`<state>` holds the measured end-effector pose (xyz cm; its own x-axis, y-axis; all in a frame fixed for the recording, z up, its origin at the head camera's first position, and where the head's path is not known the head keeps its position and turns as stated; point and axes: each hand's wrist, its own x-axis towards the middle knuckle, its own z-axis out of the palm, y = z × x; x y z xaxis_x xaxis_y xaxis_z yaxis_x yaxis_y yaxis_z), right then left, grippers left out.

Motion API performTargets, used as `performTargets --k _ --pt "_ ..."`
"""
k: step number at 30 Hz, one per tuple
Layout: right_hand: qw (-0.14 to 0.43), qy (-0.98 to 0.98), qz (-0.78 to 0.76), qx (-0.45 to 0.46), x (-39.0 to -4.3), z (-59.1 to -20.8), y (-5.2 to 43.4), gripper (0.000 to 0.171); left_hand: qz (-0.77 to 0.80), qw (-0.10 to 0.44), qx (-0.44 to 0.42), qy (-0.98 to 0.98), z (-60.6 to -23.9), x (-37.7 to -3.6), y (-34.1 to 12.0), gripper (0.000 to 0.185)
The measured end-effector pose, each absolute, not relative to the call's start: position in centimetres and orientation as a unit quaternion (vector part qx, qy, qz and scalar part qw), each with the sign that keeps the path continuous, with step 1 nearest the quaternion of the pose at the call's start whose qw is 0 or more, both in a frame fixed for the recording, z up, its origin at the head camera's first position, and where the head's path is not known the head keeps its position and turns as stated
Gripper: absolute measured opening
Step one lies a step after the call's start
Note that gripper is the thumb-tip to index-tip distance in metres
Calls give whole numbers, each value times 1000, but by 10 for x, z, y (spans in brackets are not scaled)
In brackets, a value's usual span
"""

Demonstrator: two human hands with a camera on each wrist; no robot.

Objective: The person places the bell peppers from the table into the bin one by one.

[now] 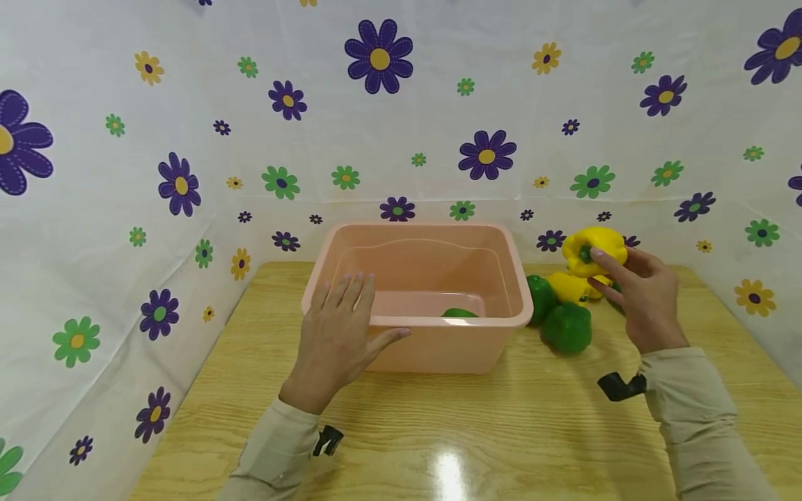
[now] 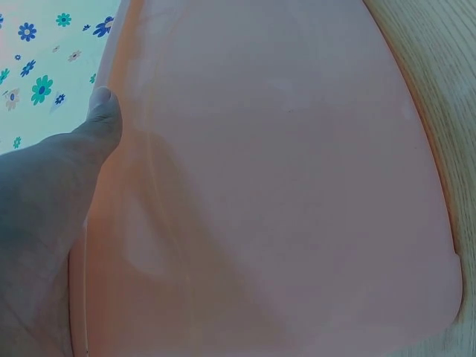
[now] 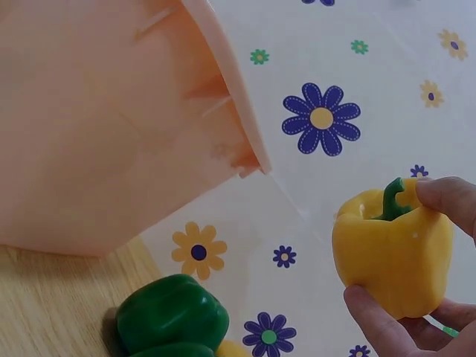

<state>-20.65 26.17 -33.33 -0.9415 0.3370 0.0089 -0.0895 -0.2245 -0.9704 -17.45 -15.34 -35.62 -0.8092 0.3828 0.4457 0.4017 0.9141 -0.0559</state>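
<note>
My right hand (image 1: 648, 296) grips a yellow bell pepper (image 1: 594, 250) by its sides, raised over the pile at the right of the table. Its green stem (image 3: 393, 199) points up in the right wrist view, with the thumb beside it. My left hand (image 1: 335, 330) rests with straight fingers over the front left rim of a pink plastic tub (image 1: 432, 348). In the left wrist view the thumb (image 2: 105, 123) lies along the tub's rim. Inside the tub, part of a green pepper (image 1: 459, 313) shows above the front rim; the rest is hidden.
Right of the tub lie a green bell pepper (image 1: 567, 328), another green one (image 1: 540, 299) against the tub's side, and a yellow pepper (image 1: 567, 287), with more partly hidden behind. A flower-printed white cloth (image 1: 426, 111) stands behind the wooden table (image 1: 388, 424).
</note>
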Motion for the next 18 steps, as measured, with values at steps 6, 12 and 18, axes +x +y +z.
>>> performTargets --k 6,12,18 --pt "135 -611 776 -81 -207 -331 255 56 -17 237 -208 -949 -357 -175 -154 99" --pt "130 -603 785 -51 -207 -329 249 49 -18 237 -208 -949 -357 -175 -154 99" --pt "123 -604 787 -39 -208 -329 242 50 -19 236 -208 -949 -356 -174 -153 99"
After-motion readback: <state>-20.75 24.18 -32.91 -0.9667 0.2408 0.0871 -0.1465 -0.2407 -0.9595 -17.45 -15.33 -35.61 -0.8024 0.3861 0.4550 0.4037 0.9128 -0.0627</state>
